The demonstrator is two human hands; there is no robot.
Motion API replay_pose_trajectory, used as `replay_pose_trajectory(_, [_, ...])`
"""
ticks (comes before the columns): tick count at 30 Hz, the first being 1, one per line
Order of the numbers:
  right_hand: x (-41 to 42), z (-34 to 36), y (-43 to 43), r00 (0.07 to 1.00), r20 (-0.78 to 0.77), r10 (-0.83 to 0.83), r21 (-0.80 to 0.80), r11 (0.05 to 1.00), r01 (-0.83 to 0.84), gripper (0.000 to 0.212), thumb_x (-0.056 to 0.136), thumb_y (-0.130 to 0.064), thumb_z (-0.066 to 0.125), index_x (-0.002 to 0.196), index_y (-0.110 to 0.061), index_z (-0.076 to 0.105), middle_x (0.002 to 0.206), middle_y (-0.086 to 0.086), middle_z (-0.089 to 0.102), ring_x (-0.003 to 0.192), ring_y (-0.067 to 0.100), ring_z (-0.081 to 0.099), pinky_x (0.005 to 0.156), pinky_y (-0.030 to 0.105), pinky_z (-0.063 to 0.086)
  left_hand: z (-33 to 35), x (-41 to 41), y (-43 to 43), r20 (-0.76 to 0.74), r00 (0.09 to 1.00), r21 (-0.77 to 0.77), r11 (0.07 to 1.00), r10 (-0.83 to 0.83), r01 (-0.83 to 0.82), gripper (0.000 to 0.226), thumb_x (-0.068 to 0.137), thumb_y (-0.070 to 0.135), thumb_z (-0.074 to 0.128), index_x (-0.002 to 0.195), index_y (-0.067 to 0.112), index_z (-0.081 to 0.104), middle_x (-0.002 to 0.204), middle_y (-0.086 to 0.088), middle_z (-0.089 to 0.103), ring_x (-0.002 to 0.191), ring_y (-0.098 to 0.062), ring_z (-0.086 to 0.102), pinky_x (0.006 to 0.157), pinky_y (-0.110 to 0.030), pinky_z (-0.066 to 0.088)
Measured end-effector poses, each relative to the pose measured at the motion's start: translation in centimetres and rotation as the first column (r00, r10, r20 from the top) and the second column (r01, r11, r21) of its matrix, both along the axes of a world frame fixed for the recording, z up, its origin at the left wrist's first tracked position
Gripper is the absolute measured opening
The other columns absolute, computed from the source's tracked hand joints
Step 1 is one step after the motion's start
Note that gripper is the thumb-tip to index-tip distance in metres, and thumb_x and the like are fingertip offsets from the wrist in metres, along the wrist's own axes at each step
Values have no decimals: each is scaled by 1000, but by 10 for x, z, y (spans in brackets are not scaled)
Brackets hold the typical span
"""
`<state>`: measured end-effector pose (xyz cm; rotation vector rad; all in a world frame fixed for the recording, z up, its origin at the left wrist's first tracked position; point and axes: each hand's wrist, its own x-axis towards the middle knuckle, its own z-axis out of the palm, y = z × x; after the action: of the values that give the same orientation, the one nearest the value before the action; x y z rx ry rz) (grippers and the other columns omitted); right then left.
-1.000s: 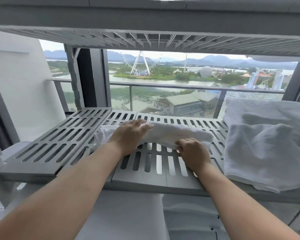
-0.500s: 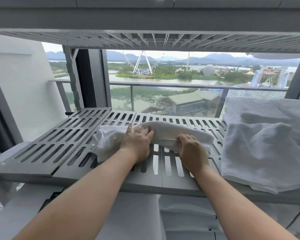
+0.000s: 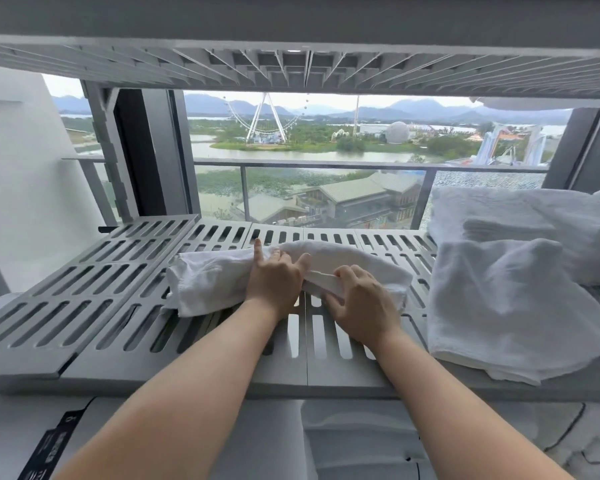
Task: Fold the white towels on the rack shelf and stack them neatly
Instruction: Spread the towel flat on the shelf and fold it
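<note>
A small white towel (image 3: 208,282) lies folded into a long strip across the middle of the grey slatted rack shelf (image 3: 84,306). My left hand (image 3: 274,282) presses flat on the strip's middle, fingers spread and straight. My right hand (image 3: 361,306) grips the towel's near edge just right of centre, fingers curled round a fold. At the right end of the shelf a loosely folded white towel (image 3: 506,306) lies in front of a bigger white towel (image 3: 534,216) at the back.
The upper rack shelf (image 3: 291,67) hangs low overhead. A glass balcony railing (image 3: 326,164) and window lie behind the rack. A dark post (image 3: 132,161) stands at the back left. White units (image 3: 361,441) sit below the shelf.
My left hand slid right along the strip to its middle and spread its fingers. My right hand closed tighter on the near fold. The camera moved closer.
</note>
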<state>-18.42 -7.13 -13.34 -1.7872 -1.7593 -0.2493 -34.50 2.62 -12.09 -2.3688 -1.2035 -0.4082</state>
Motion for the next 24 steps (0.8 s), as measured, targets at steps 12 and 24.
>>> replay_pose_trajectory(12, [-5, 2, -11, 990, 109, -93, 149, 986, 76, 19, 82, -29, 73, 94, -15, 68, 89, 3, 66, 87, 27, 64, 78, 40, 54, 10, -1, -9, 239, 966, -231, 961, -96, 153, 15, 99, 30, 55, 109, 32, 66, 148, -2, 42, 132, -30, 48, 115, -70, 18])
replay_pose_trajectory(24, [-31, 28, -15, 954, 96, -283, -163, 941, 295, 8, 88, -15, 55, 94, -18, 59, 100, 4, 69, 96, 29, 65, 70, 33, 40, 24, -9, -18, 235, 964, -330, 922, -127, 202, 12, 97, 18, 52, 98, 23, 63, 124, -3, 50, 124, -30, 45, 112, -61, 30])
